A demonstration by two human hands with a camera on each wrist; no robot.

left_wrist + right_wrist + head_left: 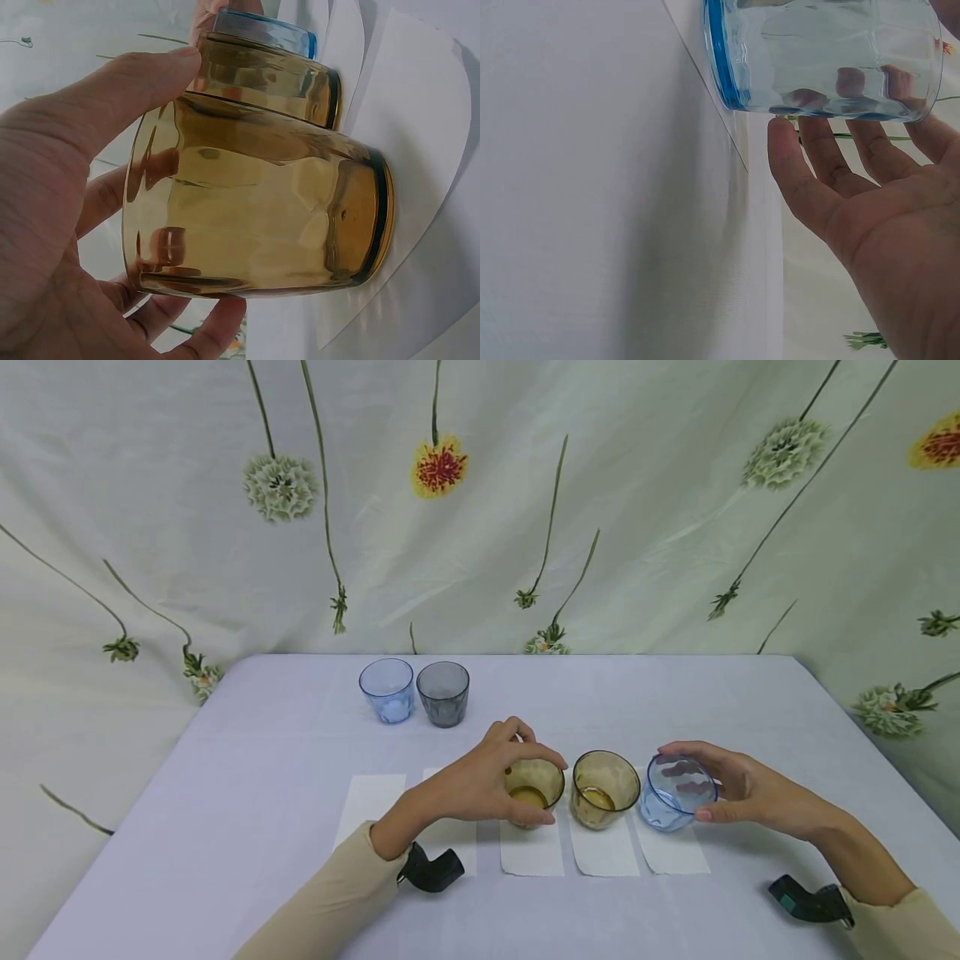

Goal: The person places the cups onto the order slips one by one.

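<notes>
My left hand [487, 777] grips an upright amber glass [531, 795], thumb on the near side and fingers round the far side. In the left wrist view this amber glass [255, 202] stands over a white paper strip [412, 112]. My right hand [757, 789] holds a clear blue glass [663, 810] between thumb and fingers. The right wrist view shows several fingertips along the side of the blue glass [825, 60]. Between the two held glasses, a second amber glass [604, 785] stands untouched on its own paper strip [606, 856].
At the back left of the table [637, 693], another blue glass [387, 692] stands beside a grey glass [443, 695]. White paper strips [367, 797] lie in a row, two of them left of the glasses. A flower-patterned cloth [637, 527] hangs behind the table.
</notes>
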